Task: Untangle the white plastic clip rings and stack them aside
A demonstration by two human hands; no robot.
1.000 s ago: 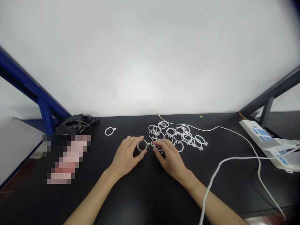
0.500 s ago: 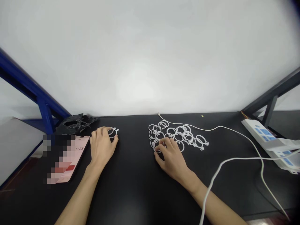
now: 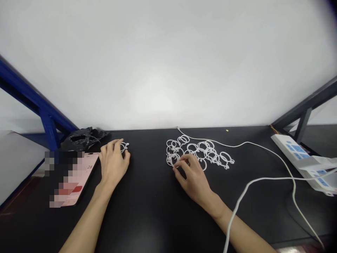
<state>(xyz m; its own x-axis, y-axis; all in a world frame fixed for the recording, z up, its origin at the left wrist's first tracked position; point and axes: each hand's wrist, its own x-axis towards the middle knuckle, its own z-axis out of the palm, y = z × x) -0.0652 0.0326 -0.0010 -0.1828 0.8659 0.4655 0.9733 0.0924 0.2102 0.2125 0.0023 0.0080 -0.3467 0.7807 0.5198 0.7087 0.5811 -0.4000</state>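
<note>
A loose heap of thin white rings point(image 3: 201, 149), each with a small eyelet like a curtain ring, lies on the black tabletop point(image 3: 147, 196). At its left end my right hand point(image 3: 195, 181) pinches one white ring point(image 3: 172, 161) between thumb and forefinger. The other fingers curl over the heap's near edge and hide part of it. Farther left, my left hand point(image 3: 113, 163) rests palm down with thumb and fingers apart. Beyond its thumb are white rings point(image 3: 124, 146), partly covered by the fingers; whether they touch the hand I cannot tell.
A pink-screened phone point(image 3: 88, 168) lies left of my left hand, partly blurred, with a crumpled black plastic bag point(image 3: 84, 138) behind it. To the right are a white power strip point(image 3: 297, 153) and a white cable point(image 3: 247, 182) crossing above my right forearm. A white wall point(image 3: 158, 70) stands behind.
The right thumb and forefinger have closed on a ring at the heap's left end, which has shifted slightly. My left hand now covers more of its rings.
</note>
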